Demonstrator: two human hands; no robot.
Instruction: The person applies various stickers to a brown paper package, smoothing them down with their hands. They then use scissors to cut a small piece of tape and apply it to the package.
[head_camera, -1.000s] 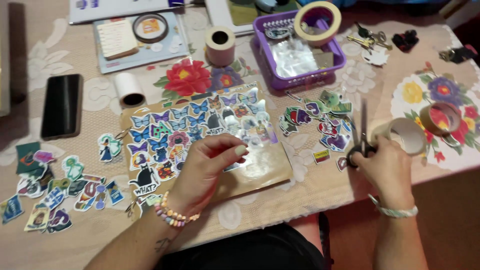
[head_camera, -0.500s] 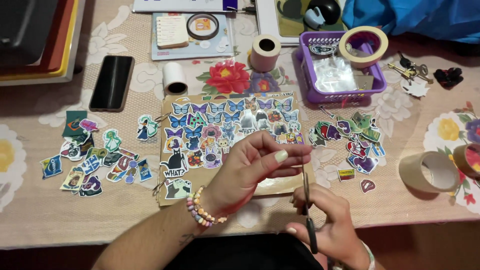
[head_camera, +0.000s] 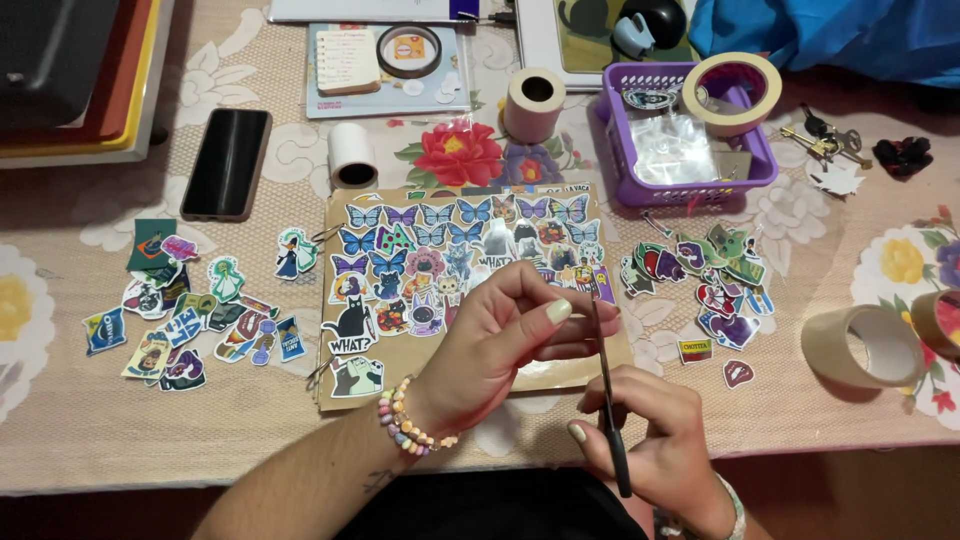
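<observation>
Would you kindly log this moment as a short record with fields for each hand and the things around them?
left hand: left hand pinches something small, hidden by its fingers, above the sticker sheet
right hand: right hand grips scissors, blades pointing up toward the left fingers
left of sheet: loose stickers, black phone
right of sheet: more stickers, tape roll
behind: purple basket
surface: floral tablecloth

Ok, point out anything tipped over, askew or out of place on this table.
Two things stand out. The big tape roll sits tilted on the rim of the purple basket, not flat. A lone lips sticker lies apart from the sticker pile. Nothing looks spilled or damaged.
</observation>
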